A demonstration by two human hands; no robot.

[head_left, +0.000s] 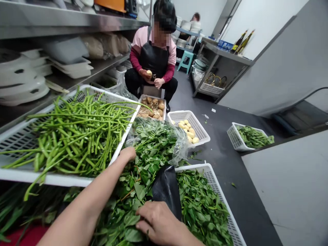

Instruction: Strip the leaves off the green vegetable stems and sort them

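Note:
My left hand point(128, 154) reaches past the corner of a white basket into a heap of leafy green stems point(143, 171); its fingers are hidden among the leaves. Closer to me, my right hand point(160, 218) has its thumb and forefinger bent around leaves of the same heap. Behind the left hand, a clear plastic bag point(181, 145) lies open with more of these greens. A black apron-like sheet point(167, 189) rises between the heap and a white basket point(214, 174) of leafy greens at right. Long green stalks point(84, 133) fill the white basket point(23, 174) at left.
A co-worker point(156, 44) squats ahead with a peeled potato, behind a basket of unpeeled potatoes point(155, 106). Peeled potatoes lie in another white basket point(205, 133). A basket of green pods point(252, 136) stands by the right wall. Steel shelving point(77, 24) runs along the left.

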